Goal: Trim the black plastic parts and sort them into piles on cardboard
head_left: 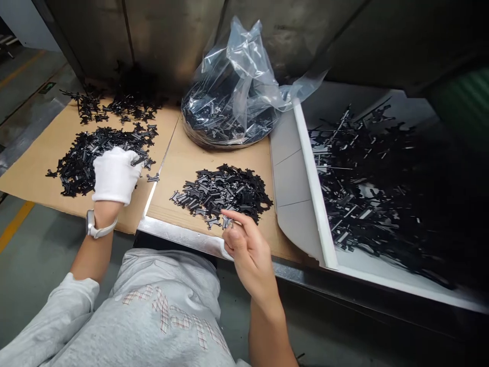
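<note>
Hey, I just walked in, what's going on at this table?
A person is handling small dark parts. Their gloved left hand is at the left pile. Their bare right hand pinches one part at the near edge of the middle pile. More sit in a clear bag and a white box.
</note>
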